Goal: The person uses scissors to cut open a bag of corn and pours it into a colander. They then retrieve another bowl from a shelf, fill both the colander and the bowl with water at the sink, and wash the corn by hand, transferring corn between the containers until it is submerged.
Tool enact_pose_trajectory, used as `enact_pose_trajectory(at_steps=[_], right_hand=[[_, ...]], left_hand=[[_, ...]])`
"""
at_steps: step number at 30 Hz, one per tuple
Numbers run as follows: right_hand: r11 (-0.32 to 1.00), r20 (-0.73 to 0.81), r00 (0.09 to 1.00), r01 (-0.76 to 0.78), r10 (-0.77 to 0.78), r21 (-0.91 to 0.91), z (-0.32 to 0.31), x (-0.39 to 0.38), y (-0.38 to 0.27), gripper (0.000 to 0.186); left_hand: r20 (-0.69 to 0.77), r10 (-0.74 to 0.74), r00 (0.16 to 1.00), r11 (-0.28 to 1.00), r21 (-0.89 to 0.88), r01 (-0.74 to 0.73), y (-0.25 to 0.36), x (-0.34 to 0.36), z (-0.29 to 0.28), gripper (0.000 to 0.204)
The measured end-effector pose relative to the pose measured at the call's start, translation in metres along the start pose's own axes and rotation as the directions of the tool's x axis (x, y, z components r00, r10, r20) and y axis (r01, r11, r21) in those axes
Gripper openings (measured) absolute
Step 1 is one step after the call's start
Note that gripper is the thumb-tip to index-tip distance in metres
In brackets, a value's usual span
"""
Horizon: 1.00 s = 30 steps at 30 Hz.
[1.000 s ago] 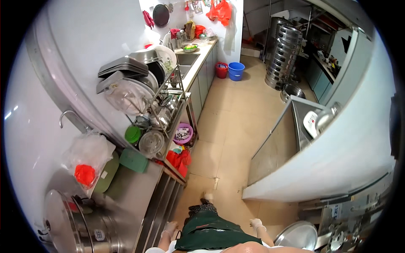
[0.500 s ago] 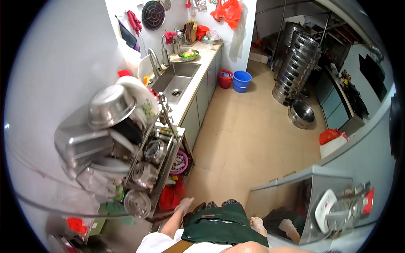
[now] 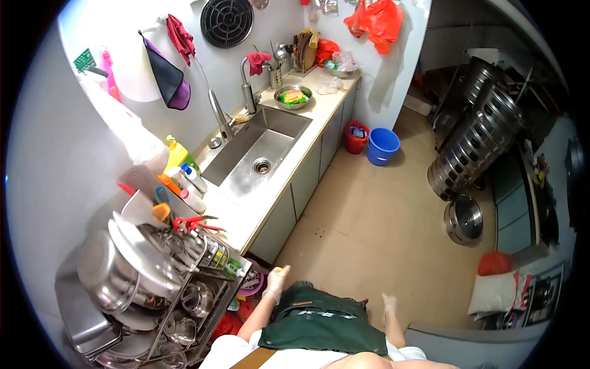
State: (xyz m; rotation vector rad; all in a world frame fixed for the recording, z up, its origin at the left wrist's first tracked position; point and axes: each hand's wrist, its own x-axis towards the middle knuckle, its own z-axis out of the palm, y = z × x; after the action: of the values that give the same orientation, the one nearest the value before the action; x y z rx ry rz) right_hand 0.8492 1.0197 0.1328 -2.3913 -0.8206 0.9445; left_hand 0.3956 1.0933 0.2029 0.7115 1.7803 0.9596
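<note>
My left hand (image 3: 276, 281), in a pale glove, swings beside the rack of dishes (image 3: 162, 306), its fingers loosely curled with nothing visible in them. My right hand (image 3: 389, 305), also gloved, hangs right of my dark green apron (image 3: 313, 326), blurred. Ahead on the left is a steel sink (image 3: 249, 157) in a pale counter (image 3: 243, 218). Bottles (image 3: 192, 190) and utensils stand at the counter's near end. A steel bowl (image 3: 292, 97) with green and yellow contents sits beyond the sink.
A red bucket (image 3: 356, 137) and a blue bucket (image 3: 383, 147) stand by the cabinets. A tall stack of steel steamers (image 3: 473, 144) and a steel pot (image 3: 463, 219) are on the tiled floor (image 3: 344, 246) at the right. Red bags (image 3: 381, 24) hang at the back.
I have walked forward along the aisle: the sink and counter appear much nearer and lower in view, and the near side table has left view. My left hand has risen slightly.
</note>
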Motion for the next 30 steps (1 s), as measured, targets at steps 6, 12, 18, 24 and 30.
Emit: enact_pose_trajectory(at_steps=[6,12,18,24,30], right_hand=[[0.941,0.028,0.953,0.293,-0.302,0.171,0.031,0.116,-0.306,0.037],[0.782,0.026,0.783,0.616,-0.621,0.095,0.099,0.175,-0.474,0.042],[0.558,0.139,0.574,0.819,-0.807,-0.137,0.128,0.229,-0.628,0.033],[0.232,0.177,0.249,0.967,-0.952,-0.108,0.21,0.303,-0.802,0.034],[-0.026,0.139,-0.027,1.0,-0.99,0.01,0.307,0.343,-0.913,0.043]], left_hand=[[-0.171,-0.144,0.975,0.977,-0.182,0.113,0.109,0.064,0.019,0.048],[-0.324,0.053,0.945,0.969,-0.21,-0.126,0.182,0.195,0.054,0.045],[-0.241,0.267,0.933,0.953,0.209,-0.219,0.341,0.345,0.078,0.037],[-0.357,0.424,0.833,0.847,0.481,-0.225,0.462,0.5,0.111,0.04],[-0.469,0.135,0.873,0.972,0.235,-0.025,0.486,0.623,0.15,0.04]])
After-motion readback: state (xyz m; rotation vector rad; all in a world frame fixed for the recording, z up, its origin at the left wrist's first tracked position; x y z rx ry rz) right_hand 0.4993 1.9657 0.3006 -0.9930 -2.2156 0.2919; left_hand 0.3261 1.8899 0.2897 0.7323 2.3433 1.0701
